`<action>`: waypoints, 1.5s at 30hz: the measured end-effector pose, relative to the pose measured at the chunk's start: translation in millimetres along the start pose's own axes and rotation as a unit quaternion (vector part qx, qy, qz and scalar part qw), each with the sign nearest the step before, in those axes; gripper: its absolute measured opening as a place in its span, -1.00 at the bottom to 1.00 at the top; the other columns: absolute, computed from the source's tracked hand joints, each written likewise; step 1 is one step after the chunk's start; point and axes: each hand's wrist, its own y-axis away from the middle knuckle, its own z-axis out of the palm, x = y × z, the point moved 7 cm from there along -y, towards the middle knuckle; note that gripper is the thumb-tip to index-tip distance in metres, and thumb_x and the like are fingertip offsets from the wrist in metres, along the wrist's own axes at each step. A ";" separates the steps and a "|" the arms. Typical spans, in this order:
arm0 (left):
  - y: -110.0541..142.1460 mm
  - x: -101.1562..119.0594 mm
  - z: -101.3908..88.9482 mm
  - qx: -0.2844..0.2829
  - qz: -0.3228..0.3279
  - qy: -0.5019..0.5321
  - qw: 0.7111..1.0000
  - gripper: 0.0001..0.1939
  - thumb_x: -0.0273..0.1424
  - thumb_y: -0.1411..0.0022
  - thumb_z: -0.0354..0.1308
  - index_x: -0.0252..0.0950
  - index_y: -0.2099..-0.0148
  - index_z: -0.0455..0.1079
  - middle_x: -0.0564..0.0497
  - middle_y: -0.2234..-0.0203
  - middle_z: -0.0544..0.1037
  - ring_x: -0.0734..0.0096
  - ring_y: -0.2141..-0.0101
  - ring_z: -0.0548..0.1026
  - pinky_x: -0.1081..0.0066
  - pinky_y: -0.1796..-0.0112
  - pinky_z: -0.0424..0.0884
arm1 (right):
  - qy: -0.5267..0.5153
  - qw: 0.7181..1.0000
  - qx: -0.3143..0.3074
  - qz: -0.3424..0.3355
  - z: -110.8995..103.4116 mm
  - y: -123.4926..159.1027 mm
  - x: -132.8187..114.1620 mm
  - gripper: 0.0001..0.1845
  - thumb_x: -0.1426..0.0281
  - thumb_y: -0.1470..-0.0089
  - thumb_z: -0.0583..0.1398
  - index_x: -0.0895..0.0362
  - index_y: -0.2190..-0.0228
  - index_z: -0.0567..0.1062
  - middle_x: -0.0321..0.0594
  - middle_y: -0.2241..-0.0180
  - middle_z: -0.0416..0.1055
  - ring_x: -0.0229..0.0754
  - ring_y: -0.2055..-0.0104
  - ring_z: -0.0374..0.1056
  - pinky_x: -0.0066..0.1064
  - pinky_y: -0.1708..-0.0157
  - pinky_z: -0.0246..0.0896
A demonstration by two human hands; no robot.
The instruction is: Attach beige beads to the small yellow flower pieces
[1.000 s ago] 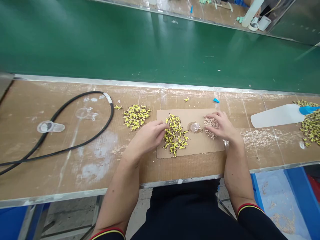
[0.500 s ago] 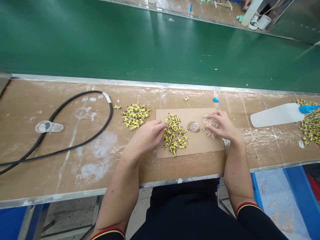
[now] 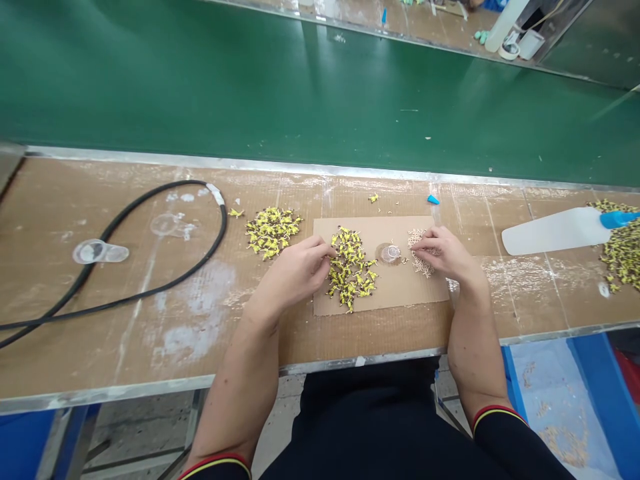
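Pressing its fingertips together over the pale bits (image 3: 416,237), right hand (image 3: 449,255); left hand (image 3: 300,270) at the yellow pieces (image 3: 351,267), grip unclear. Both piles on cardboard (image 3: 400,293); a light touch should separate singles best.

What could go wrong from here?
The small clear round plastic cup sits between the left hand and right hand; either might knock it.
Tiny beige pieces lie loose by the right hand; some could scatter.
The white plastic bottle with a blue nozzle lies on its side; it might leak.

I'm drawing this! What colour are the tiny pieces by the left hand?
The pieces are mostly yellow, with dark parts (head view).
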 end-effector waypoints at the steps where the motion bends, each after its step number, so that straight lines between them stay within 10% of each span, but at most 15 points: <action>1: 0.1 0.6 -1.0 0.007 0.002 0.002 1.000 -0.71 -0.50 -0.36 -0.03 -0.29 0.17 0.55 -0.07 0.27 0.60 0.33 0.31 0.57 0.35 0.23 0.47 | 0.002 1.000 -0.006 0.000 0.9 -0.6 0.0 -0.84 0.30 -0.24 0.27 -0.04 0.27 0.71 -0.12 0.31 0.48 0.00 0.21 0.37 -0.10 0.16 0.34; 15: 4.3 13.5 -27.3 0.158 0.002 0.061 0.986 -0.79 -0.53 -0.33 0.04 -0.27 0.23 0.52 0.00 0.36 0.56 0.40 0.33 0.53 0.39 0.23 0.46 | -0.026 0.999 -0.027 0.009 -4.7 -2.1 -5.5 -0.77 0.35 -0.30 0.16 0.04 0.33 0.62 -0.10 0.30 0.57 0.02 0.20 0.40 -0.10 0.14 0.32; 33: 5.6 16.8 -30.1 0.260 0.041 0.145 0.954 -0.74 -0.55 -0.34 0.13 -0.23 0.05 0.59 0.04 0.37 0.51 0.45 0.35 0.51 0.42 0.28 0.46 | -0.125 0.983 0.123 0.055 -34.3 11.1 -1.8 -0.90 0.29 -0.15 0.34 0.00 0.31 0.71 -0.21 0.35 0.68 -0.12 0.38 0.54 -0.27 0.34 0.43; 38: -0.1 20.8 -7.8 0.217 -0.010 0.387 0.896 -0.78 -0.55 -0.27 0.11 -0.27 0.38 0.53 0.01 0.41 0.44 0.46 0.38 0.46 0.46 0.37 0.41 | -0.211 0.962 0.174 -0.014 -34.6 8.2 -34.0 -0.86 0.30 -0.10 0.42 0.00 0.25 0.68 -0.22 0.37 0.68 -0.13 0.36 0.55 -0.27 0.37 0.42; 45: -7.1 42.4 48.2 0.044 -0.114 0.675 0.728 -0.90 -0.47 -0.13 0.04 -0.26 0.43 0.20 0.17 0.61 0.21 0.59 0.60 0.11 0.51 0.53 0.04 | -0.291 0.932 0.185 -0.112 -33.4 8.3 -73.7 -0.79 0.44 -0.07 0.44 -0.05 0.22 0.69 -0.27 0.41 0.64 -0.17 0.40 0.48 -0.27 0.40 0.38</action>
